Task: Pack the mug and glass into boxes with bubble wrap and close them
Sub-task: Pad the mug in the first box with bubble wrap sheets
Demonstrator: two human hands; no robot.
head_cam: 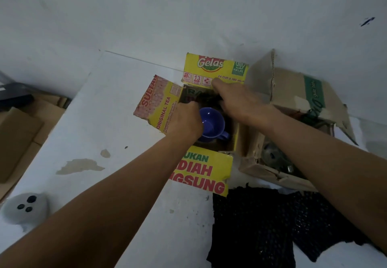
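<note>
White chipped tabletop (117, 121) bears a yellow cardboard tea box (209, 163); left hand (186, 121) grips the glossy blue mug (211, 126) inside; right hand (240, 102) reaches in, finger grip unclear.

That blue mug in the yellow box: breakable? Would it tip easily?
The blue mug looks like glazed ceramic, so probably stiff, breakable and a bit slippery. Squat and wide-mouthed, it likely won't tip; its handle should stop rolling.

Grey rounded object (25, 208), flat cardboard (18, 133), white table (94, 121)
</note>
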